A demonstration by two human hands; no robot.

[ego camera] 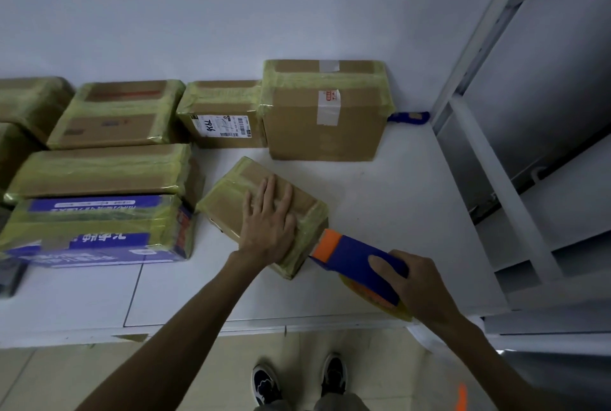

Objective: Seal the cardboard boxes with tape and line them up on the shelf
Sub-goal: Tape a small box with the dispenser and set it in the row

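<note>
Starting at the left edge of the shelf (396,195): finding a far box (29,103) and a half box (13,152), both cut off by the frame, both showing yellowish tape. Moving right, passing a red-stripe box (115,113) at the back, a flat box (99,172) in front of it and a blue box (99,229) nearest, all three taped and sitting roughly in rows. Noting a dark thing (10,275) by the blue box, too blurred to name. Reaching a label box (221,113) touching a tall box (327,109) along the wall, again taped. Coming to the small box (224,202), lying askew on the shelf in front of those two, apart from the rows, already banded with tape. Pressing down on it with the left hand (267,222), fingers (269,189) straight and spread, gripping nothing. Holding the dispenser (350,258) in the right hand (420,285), fingers (386,267) curled round its blue body, orange nose touching the small box's near end. Spotting a blue tool (410,117) behind the tall box, then a white frame (502,192) at far right. Counting eight boxes, one dispenser, one blue tool. Judging the task nearly done: seven boxes sealed and placed, no bare box in view, probably leaving only finishing this strip and squaring the small box into line.
</note>
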